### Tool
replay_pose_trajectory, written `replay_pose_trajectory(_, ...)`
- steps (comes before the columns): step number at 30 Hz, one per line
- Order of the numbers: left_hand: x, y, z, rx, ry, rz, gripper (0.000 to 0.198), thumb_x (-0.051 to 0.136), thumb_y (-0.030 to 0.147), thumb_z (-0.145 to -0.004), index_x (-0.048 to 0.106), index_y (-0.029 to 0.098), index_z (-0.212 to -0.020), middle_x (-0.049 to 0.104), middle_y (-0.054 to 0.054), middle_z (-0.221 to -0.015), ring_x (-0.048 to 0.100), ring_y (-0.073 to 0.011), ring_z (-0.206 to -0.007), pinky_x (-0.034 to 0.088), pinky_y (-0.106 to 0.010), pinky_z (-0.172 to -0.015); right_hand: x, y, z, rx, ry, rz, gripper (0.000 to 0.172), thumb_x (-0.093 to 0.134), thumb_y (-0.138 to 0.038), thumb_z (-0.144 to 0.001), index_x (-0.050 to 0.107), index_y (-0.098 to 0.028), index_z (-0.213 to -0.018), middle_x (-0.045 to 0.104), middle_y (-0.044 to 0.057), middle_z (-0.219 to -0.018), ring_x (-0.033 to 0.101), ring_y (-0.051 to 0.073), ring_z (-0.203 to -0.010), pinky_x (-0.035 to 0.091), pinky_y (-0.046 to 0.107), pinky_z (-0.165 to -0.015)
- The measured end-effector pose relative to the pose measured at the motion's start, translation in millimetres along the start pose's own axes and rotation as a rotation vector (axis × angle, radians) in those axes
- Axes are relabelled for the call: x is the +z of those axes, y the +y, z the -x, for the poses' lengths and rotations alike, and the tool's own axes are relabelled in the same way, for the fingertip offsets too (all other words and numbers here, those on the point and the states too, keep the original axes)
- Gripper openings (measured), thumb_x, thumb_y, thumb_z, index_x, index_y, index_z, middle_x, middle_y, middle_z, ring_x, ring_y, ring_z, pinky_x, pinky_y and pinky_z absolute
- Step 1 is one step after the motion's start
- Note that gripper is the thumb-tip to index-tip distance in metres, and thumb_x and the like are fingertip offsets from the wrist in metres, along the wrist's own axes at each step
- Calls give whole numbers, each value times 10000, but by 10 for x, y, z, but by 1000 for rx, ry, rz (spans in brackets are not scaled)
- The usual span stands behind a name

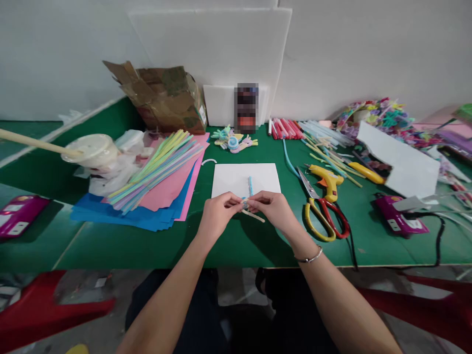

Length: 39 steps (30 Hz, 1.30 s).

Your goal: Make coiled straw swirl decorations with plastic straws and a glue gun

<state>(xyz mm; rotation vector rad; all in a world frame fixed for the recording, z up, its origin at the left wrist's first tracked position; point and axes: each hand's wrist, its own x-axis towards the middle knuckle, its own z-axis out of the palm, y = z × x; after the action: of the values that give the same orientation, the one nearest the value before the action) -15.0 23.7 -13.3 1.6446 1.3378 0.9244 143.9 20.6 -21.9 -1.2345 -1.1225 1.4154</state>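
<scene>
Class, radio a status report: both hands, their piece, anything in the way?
Left hand and right hand pinching small pipe-cleaner piece, mostly hidden. Cream strip protruding below. Nothing seen blocking; scissors lie apart, to the right.

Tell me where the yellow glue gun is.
In the head view, the yellow glue gun lies on the green table, right of the right hand and beside the scissors.

Left of your left hand (220,211), bare green tabletop (177,248) gives you a lane along the near side, but farther up, coloured sheets (167,194) spread across, straws (158,169) heaped on top. Right of your right hand (272,206), it's tight: scissors (312,196), glue gun (327,181) beyond. Straight ahead, you can skim flat white card (230,177) until craft pieces (233,143) block you.
</scene>
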Motion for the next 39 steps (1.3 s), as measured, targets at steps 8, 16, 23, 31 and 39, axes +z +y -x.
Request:
replay_pose_trajectory(8, 36, -35, -34, -163, 7, 230, 149, 672, 310, -655, 655, 169, -702, 686, -23, -673, 664, -180, -670, 537, -270, -649, 68, 10, 21, -74, 96, -3, 214, 714, -380, -622, 663, -180, -682, 687, 13, -624, 648, 156, -610, 542, 304, -629)
replay_pose_trajectory(16, 52, -36, -33, -217, 9, 293, 160, 701, 265, -600, 671, 159, -716, 694, -36, -709, 664, -189, -710, 540, -294, -686, 80, 7, 45, -182, 178, 197, 123, 648, -308, -695, 670, -187, -695, 700, 25, -679, 632, 156, -611, 513, 296, -633)
replay_pose_trajectory(23, 22, -39, -40, -190, -3, 188, 139, 668, 301, -643, 672, 173, -694, 699, -33, -716, 663, -199, -714, 518, -293, -685, 89, 30, 66, -234, 174, 272, 107, 631, -293, -721, 682, -199, -718, 717, 24, -728, 648, 162, -637, 507, 287, -637)
replay_pose_trajectory(31, 49, -30, -11, -91, 53, 63, 140, 614, 315, -713, 679, 192, -713, 715, -30, -751, 660, -196, -739, 501, -274, -699, 79, -1, 71, -214, 167, 285, 116, 625, -293, -719, 683, -193, -717, 720, 32, -749, 649, 166, -650, 507, 283, -629)
replay_pose_trajectory(39, 122, -78, -18, -112, 122, 145, 148, 629, 321, -692, 674, 181, -712, 719, -36, -765, 666, -199, -744, 510, -281, -713, 72, -3, 66, -163, 167, 278, 125, 632, -295, -698, 685, -183, -690, 720, 42, -715, 641, 166, -614, 505, 285, -609)
